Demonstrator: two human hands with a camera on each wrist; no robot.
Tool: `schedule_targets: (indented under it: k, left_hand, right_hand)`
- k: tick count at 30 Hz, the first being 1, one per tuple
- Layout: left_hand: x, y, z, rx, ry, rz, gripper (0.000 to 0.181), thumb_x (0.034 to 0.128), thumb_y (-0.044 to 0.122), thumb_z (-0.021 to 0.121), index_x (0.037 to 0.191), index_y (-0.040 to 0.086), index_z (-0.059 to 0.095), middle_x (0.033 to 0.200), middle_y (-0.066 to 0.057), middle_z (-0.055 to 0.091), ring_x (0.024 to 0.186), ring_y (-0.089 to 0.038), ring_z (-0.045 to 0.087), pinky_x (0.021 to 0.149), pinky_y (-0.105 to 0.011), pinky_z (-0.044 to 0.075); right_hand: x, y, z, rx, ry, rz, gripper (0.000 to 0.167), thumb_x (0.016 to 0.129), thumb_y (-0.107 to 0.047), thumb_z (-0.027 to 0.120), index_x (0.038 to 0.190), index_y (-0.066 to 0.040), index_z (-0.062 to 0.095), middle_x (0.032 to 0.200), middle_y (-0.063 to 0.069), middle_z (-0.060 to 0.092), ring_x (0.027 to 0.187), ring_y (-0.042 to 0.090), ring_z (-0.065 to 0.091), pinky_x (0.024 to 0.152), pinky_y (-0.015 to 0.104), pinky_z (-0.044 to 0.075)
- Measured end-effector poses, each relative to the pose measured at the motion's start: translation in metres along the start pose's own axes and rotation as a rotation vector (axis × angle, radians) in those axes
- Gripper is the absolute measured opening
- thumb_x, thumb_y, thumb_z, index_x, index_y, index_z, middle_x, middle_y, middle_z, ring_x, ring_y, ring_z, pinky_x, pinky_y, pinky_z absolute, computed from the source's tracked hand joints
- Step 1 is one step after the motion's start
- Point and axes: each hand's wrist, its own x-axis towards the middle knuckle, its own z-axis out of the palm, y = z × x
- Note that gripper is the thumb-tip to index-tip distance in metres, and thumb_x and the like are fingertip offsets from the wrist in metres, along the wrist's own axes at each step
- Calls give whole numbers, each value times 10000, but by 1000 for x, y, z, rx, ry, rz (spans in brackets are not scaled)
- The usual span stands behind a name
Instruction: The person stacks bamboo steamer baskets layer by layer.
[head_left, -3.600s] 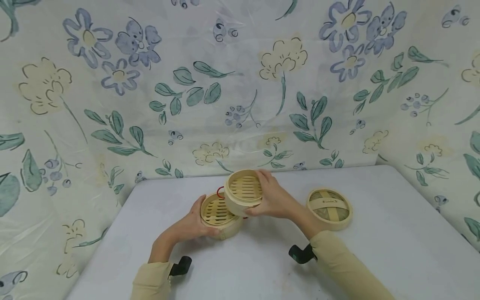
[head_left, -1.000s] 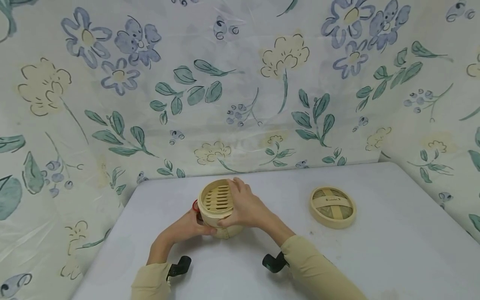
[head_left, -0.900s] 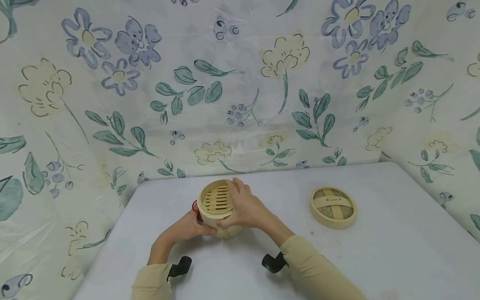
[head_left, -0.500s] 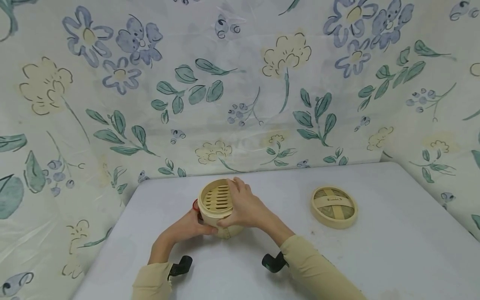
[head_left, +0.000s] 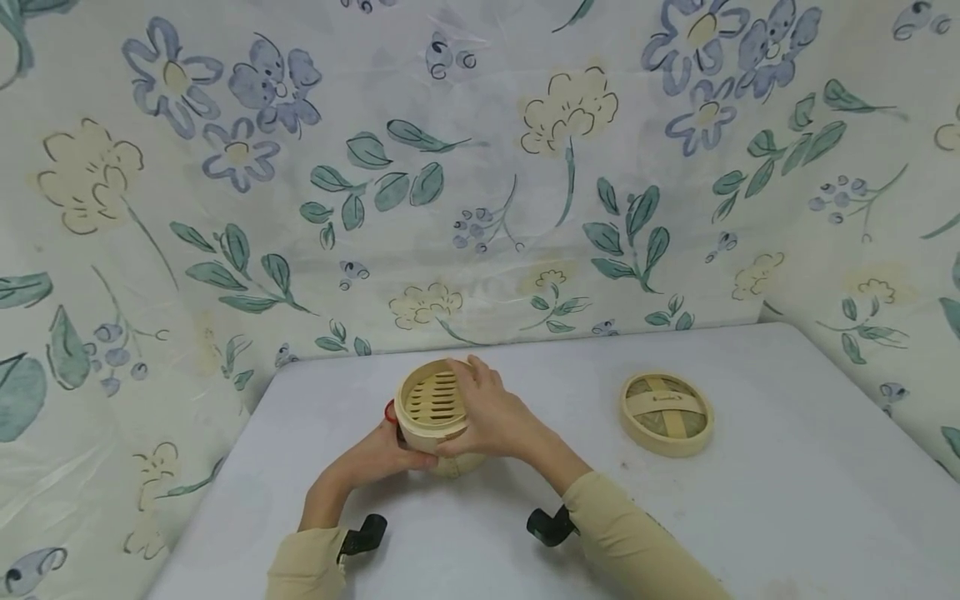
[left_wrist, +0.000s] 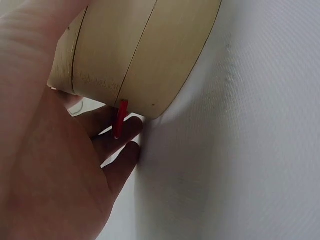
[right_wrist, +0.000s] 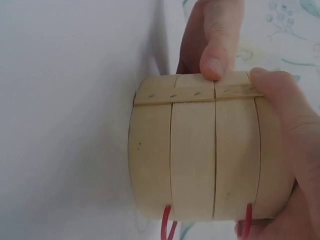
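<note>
Two round bamboo steamer baskets stand stacked on the table in the head view. The upper basket [head_left: 433, 400] shows its slatted floor from above; only a front strip of the lower basket [head_left: 459, 465] is visible. My right hand [head_left: 495, 412] grips the upper basket by its right side, thumb in front and fingers at the rim. My left hand [head_left: 375, 454] holds the stack low on the left, its thumb near the seam between the baskets. Red loops [right_wrist: 166, 222] stick out of the walls. In the left wrist view, fingers [left_wrist: 122, 165] lie beside a red loop [left_wrist: 120, 119].
A round bamboo lid [head_left: 667, 414] with crossed bands lies on the white table [head_left: 787, 467], to the right of the stack. Behind the table hangs a floral cloth [head_left: 480, 167]. Black camera mounts [head_left: 551, 527] sit on both wrists.
Since the earliest frame, my right hand has brought the upper basket left and down onto the lower one. Over the last second, hands and baskets stay nearly still.
</note>
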Motion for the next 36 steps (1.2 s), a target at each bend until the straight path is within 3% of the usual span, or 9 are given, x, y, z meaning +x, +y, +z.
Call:
schedule_targets:
  k: [6, 12, 17, 26, 36]
  left_hand:
    - [2, -1, 0, -2, 15, -3, 1065, 746, 286, 859, 1538, 152, 160, 1531, -120, 326, 1406, -292, 292, 1148, -552, 220]
    - [2, -1, 0, -9, 8, 43, 1051, 746, 264, 860, 1531, 155, 170, 1508, -119, 342, 1404, -303, 292, 1138, -560, 226]
    - [2, -1, 1, -5, 9, 63, 1018, 746, 249, 864, 1513, 150, 203, 1480, -116, 373, 1389, -298, 303, 1129, -556, 230]
    - [0, 0, 0, -12, 0, 34, 1012, 739, 250, 869, 1508, 158, 216, 1470, -114, 396, 1382, -303, 311, 1128, -555, 227]
    - [3, -2, -1, -15, -6, 40, 1019, 733, 256, 866, 1514, 160, 219, 1480, -105, 402, 1404, -316, 298, 1145, -581, 195]
  right_hand:
    - [-3, 12, -3, 45, -21, 0, 1125, 698, -544, 838, 1567, -283, 172, 1601, 189, 177, 1406, 377, 338, 946, 580, 484]
    - [-8, 22, -3, 81, -27, 41, 1126, 694, -547, 841, 1571, -328, 170, 1611, 169, 165, 1366, 413, 393, 981, 594, 454]
    - [-14, 28, -8, 98, -28, 57, 1120, 701, -557, 831, 1576, -299, 181, 1622, 150, 148, 1372, 414, 385, 987, 615, 437]
    - [-23, 41, -17, 89, -6, 37, 1103, 725, -560, 809, 1576, -196, 210, 1614, 107, 189, 1431, 338, 307, 1008, 581, 441]
    - [-34, 59, -23, 89, 32, 50, 1035, 735, -542, 808, 1551, -198, 272, 1591, 68, 260, 1422, 298, 327, 1004, 565, 450]
